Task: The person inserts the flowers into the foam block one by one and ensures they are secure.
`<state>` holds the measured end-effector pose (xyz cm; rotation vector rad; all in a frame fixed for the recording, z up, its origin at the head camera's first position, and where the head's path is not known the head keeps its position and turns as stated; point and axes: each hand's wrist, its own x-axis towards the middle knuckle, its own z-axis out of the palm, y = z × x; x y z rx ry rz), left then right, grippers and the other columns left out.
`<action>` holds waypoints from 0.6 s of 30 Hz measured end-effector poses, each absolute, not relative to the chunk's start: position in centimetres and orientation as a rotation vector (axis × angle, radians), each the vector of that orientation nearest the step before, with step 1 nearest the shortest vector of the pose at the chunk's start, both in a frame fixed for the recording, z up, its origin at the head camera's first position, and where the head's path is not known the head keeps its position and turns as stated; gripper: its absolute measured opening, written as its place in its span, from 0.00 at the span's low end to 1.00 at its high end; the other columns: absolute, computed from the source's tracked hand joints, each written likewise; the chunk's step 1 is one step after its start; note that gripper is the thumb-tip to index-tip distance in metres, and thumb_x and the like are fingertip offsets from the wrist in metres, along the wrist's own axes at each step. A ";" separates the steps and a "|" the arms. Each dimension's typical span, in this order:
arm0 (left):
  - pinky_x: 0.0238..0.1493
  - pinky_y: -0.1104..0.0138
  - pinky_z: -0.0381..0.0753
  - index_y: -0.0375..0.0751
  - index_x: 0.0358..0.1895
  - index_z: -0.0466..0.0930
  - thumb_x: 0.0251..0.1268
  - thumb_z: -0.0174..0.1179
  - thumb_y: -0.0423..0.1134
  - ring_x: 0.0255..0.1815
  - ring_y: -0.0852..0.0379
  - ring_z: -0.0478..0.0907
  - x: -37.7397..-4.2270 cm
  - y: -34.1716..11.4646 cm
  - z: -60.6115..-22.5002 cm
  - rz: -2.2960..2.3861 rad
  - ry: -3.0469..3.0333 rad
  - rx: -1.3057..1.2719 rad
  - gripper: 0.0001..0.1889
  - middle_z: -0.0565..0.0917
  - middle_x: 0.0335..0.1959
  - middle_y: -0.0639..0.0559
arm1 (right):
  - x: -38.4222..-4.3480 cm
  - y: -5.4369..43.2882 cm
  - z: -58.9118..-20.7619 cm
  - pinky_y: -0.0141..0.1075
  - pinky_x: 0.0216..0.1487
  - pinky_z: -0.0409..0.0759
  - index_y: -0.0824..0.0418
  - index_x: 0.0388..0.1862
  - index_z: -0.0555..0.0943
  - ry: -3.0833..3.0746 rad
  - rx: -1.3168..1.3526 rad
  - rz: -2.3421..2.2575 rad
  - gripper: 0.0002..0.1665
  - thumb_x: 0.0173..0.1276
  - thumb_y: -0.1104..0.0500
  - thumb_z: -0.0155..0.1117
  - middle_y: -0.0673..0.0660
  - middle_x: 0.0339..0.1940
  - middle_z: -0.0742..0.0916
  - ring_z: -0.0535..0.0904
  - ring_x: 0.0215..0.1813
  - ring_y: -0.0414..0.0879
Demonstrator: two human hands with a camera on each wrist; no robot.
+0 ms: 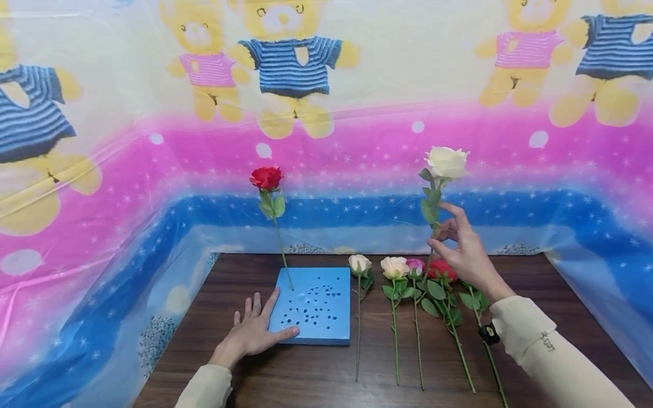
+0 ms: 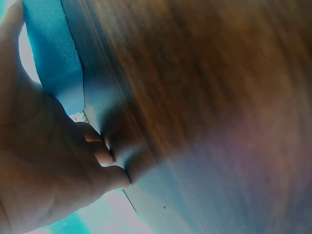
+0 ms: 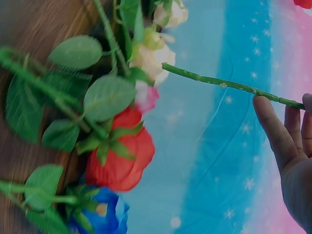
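Observation:
My right hand (image 1: 466, 255) pinches the stem of a white rose (image 1: 446, 162), raised upright above the back of the table. In the right wrist view, the green stem (image 3: 209, 79) extends from my fingertips, its cut end bare. My left hand (image 1: 250, 333) lies with fingers spread against the left edge of a blue foam block (image 1: 313, 277) dotted with holes. The left wrist view shows the block's side (image 2: 56, 44) by the thumb side of the hand. A red rose (image 1: 266, 178) stands in the block's upper left part, leaning slightly left.
Right of the block lie a cream rose (image 1: 359, 264), a peach rose (image 1: 394, 267), a pink rose (image 1: 415, 266) and a red rose (image 3: 124, 158), stems towards me. A blue rose (image 3: 105, 212) lies beyond them. A patterned cloth (image 1: 357, 226) hangs behind the wooden table (image 1: 245, 385).

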<state>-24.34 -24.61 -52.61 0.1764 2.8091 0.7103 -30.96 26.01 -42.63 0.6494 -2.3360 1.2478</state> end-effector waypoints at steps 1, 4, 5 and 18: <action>0.81 0.21 0.34 0.55 0.95 0.40 0.69 0.62 0.80 0.90 0.21 0.31 -24.3 -24.6 -52.6 0.710 2.811 0.176 0.63 0.37 0.90 0.22 | -31.0 25.7 -42.6 0.40 0.37 0.92 0.38 0.92 0.54 -2.338 0.651 1.255 0.55 0.80 0.69 0.72 0.60 0.48 0.86 0.90 0.47 0.60; 0.81 0.21 0.34 0.56 0.95 0.40 0.69 0.62 0.80 0.91 0.21 0.31 -24.3 -24.6 -52.7 0.710 2.810 0.174 0.63 0.37 0.90 0.22 | -31.2 24.7 -42.6 0.43 0.35 0.93 0.35 0.92 0.54 -2.335 0.680 1.328 0.55 0.81 0.69 0.70 0.62 0.50 0.85 0.90 0.47 0.64; 0.81 0.21 0.34 0.56 0.95 0.40 0.68 0.62 0.81 0.91 0.21 0.31 -24.3 -24.6 -52.7 0.709 2.810 0.174 0.63 0.37 0.90 0.23 | -31.2 24.4 -42.6 0.43 0.34 0.93 0.35 0.92 0.53 -2.339 0.681 1.336 0.55 0.81 0.68 0.71 0.62 0.50 0.84 0.90 0.48 0.64; 0.81 0.21 0.35 0.55 0.95 0.41 0.68 0.63 0.81 0.91 0.21 0.31 -24.4 -24.6 -52.7 0.700 2.822 0.172 0.63 0.38 0.90 0.22 | -31.9 21.3 -42.4 0.43 0.41 0.93 0.37 0.91 0.56 -2.338 0.714 1.357 0.53 0.81 0.66 0.72 0.60 0.50 0.85 0.90 0.52 0.57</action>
